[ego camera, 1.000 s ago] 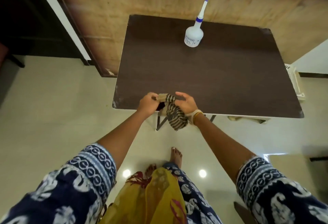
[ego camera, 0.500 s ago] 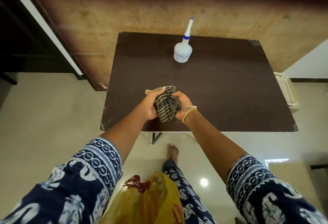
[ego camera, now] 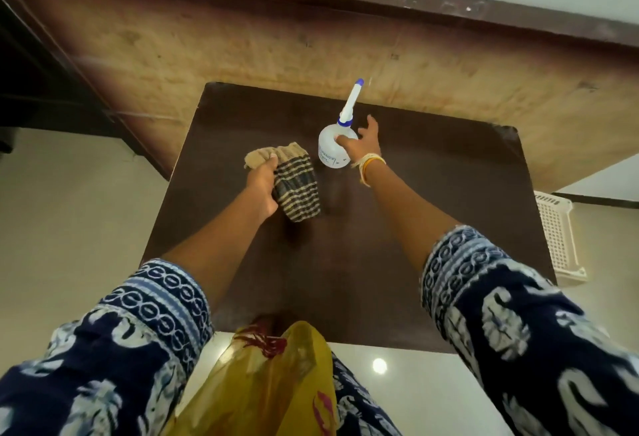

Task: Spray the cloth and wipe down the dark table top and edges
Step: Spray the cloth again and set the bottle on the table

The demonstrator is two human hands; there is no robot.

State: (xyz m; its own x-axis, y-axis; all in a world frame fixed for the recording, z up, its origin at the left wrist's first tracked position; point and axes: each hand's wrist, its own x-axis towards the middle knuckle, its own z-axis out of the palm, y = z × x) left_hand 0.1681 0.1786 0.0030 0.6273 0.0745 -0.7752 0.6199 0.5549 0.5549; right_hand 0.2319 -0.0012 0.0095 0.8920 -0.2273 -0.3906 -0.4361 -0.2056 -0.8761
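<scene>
The left hand (ego camera: 260,184) grips one side of the striped cloth (ego camera: 298,187), fingers curled over its beige end, and the bundle hangs low over the middle of the dark table top (ego camera: 432,214); whether it touches the surface cannot be told. The grip takes only an edge, so the loose folds could slip free or fall open while the spray is aimed, and the liquid would then land on the table instead of the fabric.

Just to the right, the white spray bottle (ego camera: 331,147) stands upright towards the far side of the table, its long blue-tipped nozzle (ego camera: 351,102) pointing up and away. The right hand (ego camera: 359,143) is spread open against the bottle's right shoulder, thumb touching the plastic, fingers not yet wrapped around it. The bottle looks tall and light; a push from that open palm before the fingers close could tip it over towards the cloth or skid it leftward. The nozzle faces away from the cloth, so a squeeze without turning it would miss.
</scene>
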